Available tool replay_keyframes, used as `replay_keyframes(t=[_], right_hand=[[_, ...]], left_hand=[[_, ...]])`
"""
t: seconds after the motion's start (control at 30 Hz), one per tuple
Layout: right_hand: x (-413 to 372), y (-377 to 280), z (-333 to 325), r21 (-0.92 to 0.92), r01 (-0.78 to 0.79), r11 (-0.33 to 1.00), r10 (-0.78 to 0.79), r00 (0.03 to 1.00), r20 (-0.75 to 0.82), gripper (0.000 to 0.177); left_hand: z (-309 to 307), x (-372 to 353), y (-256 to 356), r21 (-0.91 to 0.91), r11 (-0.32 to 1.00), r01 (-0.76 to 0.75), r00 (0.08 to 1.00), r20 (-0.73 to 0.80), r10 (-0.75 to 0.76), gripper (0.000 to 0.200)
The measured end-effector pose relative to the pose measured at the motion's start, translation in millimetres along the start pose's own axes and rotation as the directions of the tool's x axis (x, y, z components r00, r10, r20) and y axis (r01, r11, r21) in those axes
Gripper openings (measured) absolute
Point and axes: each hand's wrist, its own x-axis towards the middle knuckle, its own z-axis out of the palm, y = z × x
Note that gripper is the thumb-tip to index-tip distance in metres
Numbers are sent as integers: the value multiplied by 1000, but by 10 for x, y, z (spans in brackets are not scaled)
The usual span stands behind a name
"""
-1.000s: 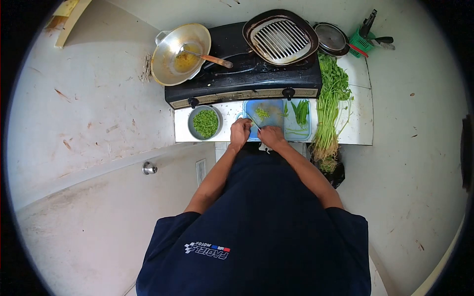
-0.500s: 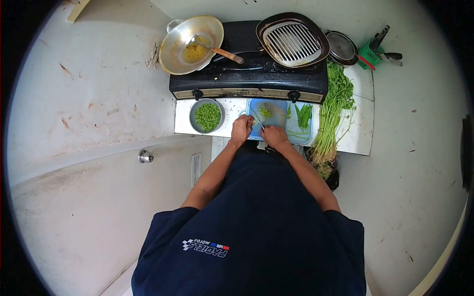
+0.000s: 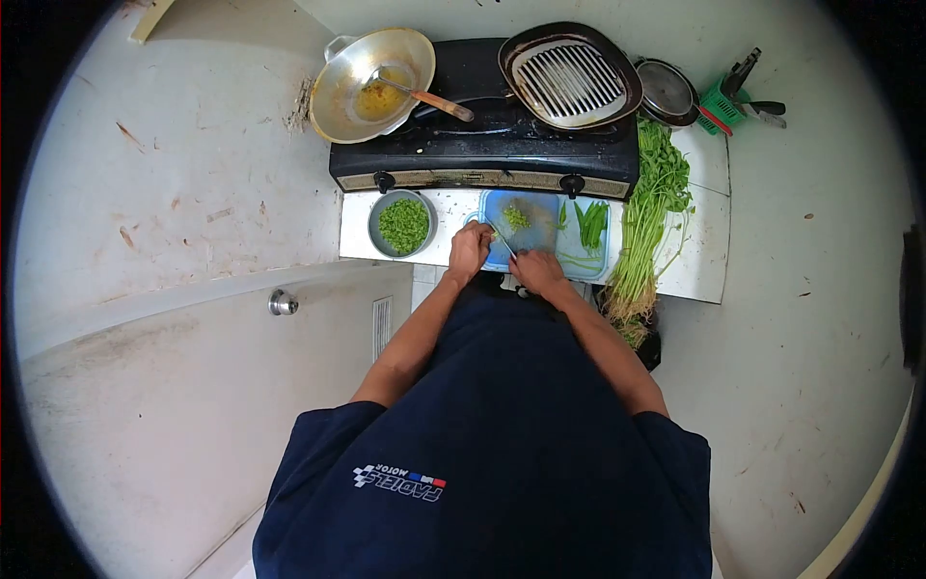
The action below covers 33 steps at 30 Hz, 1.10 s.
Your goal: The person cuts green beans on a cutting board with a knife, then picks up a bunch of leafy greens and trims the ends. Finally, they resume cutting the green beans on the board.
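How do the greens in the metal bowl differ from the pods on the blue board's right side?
The bowl greens are chopped into small bits; the pods are whole and long. The bowl greens are heaped in a metal bowl left of the blue board; the pods lie flat, side by side, on it. The pods lie nearer the right hand holding the knife; the bowl greens nearer the left hand. Both are bright green.

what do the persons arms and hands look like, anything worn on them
Both the left hand and the right hand are bare, with no gloves. The forearms are uncovered too. The short sleeves of a dark navy T-shirt end above the elbows. The shirt carries a small white logo with red and blue marks. Any ring or watch is too small to tell.
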Motion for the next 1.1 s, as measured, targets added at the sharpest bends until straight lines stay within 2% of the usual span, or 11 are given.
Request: replay_keyframes(t=[0.23,0.33,0.43,0.53,0.67,0.83,0.93,1.03,1.1], right_hand=[[244,-37,72,-8,-6,1000,6,1000,5,43],[189,-53,38,-59,4,998,-3,1000,15,41],[81,-14,78,-103,22,994,-19,999,30,39],[69,2,89,-118,39,992,-35,999,38,37],[169,-43,88,-150,35,988,-34,999,5,37],[180,-36,67,-73,7,997,-10,999,-40,38],[145,16,66,-66,9,998,-12,999,-43,40],[103,-35,-3,-45,26,999,-27,999,-34,41],[80,-52,-12,-31,32,999,-33,999,-21,41]], left_hand=[[11,-9,-6,6,1000,-21,999,-26,21,9],[13,-11,-21,84,995,-62,997,-37,65,8],[5,-16,-6,13,1000,5,1000,-19,-5,8],[1,-24,0,50,999,-20,1000,-23,21,8],[13,-32,21,10,1000,9,999,-34,-9,10],[17,-63,75,50,999,16,998,-55,-14,10],[49,-59,43,-46,998,35,997,-68,-38,10],[21,-67,31,51,999,7,999,-46,-4,9],[8,-75,47,50,998,30,999,-33,-28,8]])
